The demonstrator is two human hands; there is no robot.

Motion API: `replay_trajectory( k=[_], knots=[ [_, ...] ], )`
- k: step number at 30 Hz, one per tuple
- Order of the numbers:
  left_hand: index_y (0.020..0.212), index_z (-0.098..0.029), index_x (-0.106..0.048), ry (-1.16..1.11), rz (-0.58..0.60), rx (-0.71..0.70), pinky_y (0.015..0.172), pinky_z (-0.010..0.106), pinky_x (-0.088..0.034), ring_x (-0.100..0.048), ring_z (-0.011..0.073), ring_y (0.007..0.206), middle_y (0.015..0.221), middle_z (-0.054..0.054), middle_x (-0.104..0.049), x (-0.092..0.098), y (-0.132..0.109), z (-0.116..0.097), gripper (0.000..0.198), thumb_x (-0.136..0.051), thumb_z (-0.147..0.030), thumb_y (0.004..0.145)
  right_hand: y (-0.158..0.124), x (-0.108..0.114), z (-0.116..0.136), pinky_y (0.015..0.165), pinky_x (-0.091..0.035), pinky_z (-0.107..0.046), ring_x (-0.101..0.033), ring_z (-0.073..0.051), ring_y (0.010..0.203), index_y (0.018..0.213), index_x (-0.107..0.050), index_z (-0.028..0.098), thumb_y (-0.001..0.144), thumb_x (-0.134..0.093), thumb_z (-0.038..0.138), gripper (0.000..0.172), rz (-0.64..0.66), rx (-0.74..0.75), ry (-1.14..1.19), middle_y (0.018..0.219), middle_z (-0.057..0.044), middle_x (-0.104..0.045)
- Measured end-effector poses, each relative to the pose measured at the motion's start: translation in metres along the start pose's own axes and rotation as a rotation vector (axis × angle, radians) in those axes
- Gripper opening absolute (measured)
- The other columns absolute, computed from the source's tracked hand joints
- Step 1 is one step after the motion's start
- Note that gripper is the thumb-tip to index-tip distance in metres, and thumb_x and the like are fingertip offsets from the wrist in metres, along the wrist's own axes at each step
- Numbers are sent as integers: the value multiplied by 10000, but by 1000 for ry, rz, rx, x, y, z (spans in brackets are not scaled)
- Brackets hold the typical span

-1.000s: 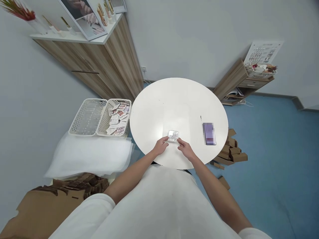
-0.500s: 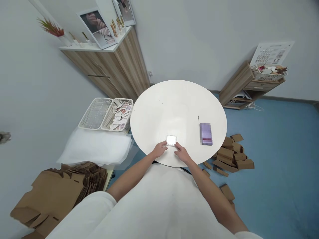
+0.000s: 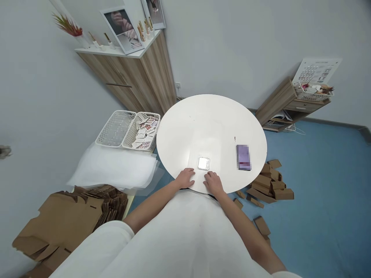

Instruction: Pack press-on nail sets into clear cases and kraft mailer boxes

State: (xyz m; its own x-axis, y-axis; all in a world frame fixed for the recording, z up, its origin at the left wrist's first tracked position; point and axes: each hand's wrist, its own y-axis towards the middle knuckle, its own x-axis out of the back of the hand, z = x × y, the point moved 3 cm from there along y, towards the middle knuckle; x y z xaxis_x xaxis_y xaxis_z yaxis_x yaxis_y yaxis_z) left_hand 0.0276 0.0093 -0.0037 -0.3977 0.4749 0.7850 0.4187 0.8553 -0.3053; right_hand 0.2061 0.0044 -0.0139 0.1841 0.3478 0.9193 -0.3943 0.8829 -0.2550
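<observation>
A small clear plastic case (image 3: 204,163) lies flat on the round white table (image 3: 211,123), close to its near edge. My left hand (image 3: 186,178) rests palm down on the table just below and left of the case, fingers stretched out and holding nothing. My right hand (image 3: 214,182) lies flat just below and right of the case, fingers loosely out, also holding nothing. Neither hand touches the case. A purple phone-like object (image 3: 243,157) sits on the table to the right.
Two white mesh baskets (image 3: 116,133) stand left of the table, one (image 3: 144,131) holding several small packets. White sheets (image 3: 113,168) and flattened cardboard (image 3: 66,220) lie at the left. Small brown boxes (image 3: 271,183) litter the blue floor at the right. A wooden cabinet (image 3: 139,73) stands behind.
Both hands have let go of the clear case and drawn back toward the table's near edge. The case now lies alone on the table. The view has shifted slightly.
</observation>
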Motion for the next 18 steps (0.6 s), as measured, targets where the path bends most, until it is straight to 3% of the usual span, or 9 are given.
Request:
replay_trajectory(
  k=[4, 7, 12, 17, 18],
  knots=[
    [1120, -202, -513, 37, 45, -28, 971, 414, -310, -355, 280, 1214, 1321, 93, -415, 4, -6, 1, 449, -574, -315, 690, 10, -1, 8, 693, -351, -311, -478, -210, 871, 890, -554, 196, 854, -387, 176, 172, -19, -52, -45, 988, -94, -544],
    [1108, -212, -514, 21, 17, -56, 968, 425, -286, -396, 295, 1171, 1277, 101, -454, 9, -7, 3, 468, -605, -311, 660, 12, 1, 11, 667, -344, -289, -488, -189, 815, 853, -552, 198, 871, -344, 163, 211, -36, -91, -6, 929, -79, -553],
    [971, -218, -562, 8, -24, -50, 930, 405, -302, -504, 261, 1024, 1058, 85, -579, 18, -7, 16, 275, -531, -175, 701, 3, 6, 22, 648, -359, -260, -502, -165, 769, 837, -548, 214, 877, -336, 197, 216, -25, -67, 78, 864, -38, -566],
    [923, -213, -591, -62, -6, -63, 897, 366, -345, -536, 244, 973, 996, 72, -615, 23, -5, 30, 280, -473, -105, 693, -15, 6, 26, 761, -388, -306, -509, -196, 895, 952, -546, 211, 841, -416, 277, 183, -71, -66, 224, 980, -62, -563],
    [933, -215, -594, -86, -8, -62, 887, 356, -356, -540, 242, 967, 997, 67, -619, 23, -4, 32, 287, -465, -114, 697, -20, 5, 24, 809, -383, -331, -496, -214, 960, 1020, -528, 209, 803, -483, 324, 250, -96, -79, 236, 1050, -74, -546]
  ],
)
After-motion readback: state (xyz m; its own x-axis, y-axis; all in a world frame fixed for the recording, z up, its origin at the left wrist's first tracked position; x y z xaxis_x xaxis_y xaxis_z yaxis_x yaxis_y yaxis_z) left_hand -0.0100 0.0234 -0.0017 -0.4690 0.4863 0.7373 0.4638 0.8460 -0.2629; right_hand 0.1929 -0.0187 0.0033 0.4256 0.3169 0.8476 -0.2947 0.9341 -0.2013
